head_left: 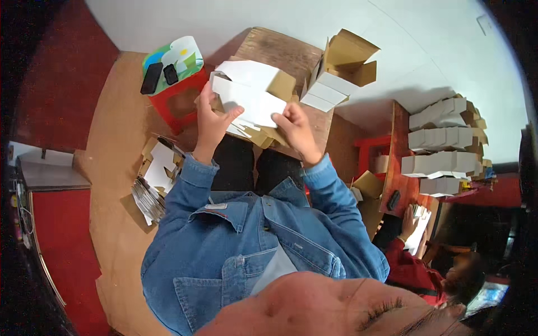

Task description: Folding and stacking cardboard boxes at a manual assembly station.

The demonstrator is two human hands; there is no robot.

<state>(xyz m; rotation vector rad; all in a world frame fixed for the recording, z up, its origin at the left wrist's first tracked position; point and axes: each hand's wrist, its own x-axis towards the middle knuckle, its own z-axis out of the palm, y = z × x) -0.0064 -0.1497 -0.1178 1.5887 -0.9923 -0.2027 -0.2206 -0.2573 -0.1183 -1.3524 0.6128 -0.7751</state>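
Between my two hands is a white cardboard carton blank (246, 99), tilted above the wooden table in front of me. My left hand (213, 119) grips its left edge, with the thumb across the white face. At the lower right corner, my right hand (295, 126) pinches it between thumb and curled fingers. Under and behind the blank lie more flat cartons, partly hidden, with brown inner sides (282, 85) showing. To the right of them, a few white cartons (330, 89) stand folded up on the table, the top one with its brown flaps open.
A red stool (178, 106) at the left bears a black phone (151, 78) and a small black object (170, 74). An open box of flat cartons (150, 199) sits on the floor. At right, folded cartons (443, 137) line a reddish table (397, 162); a red-sleeved person handles a white carton.
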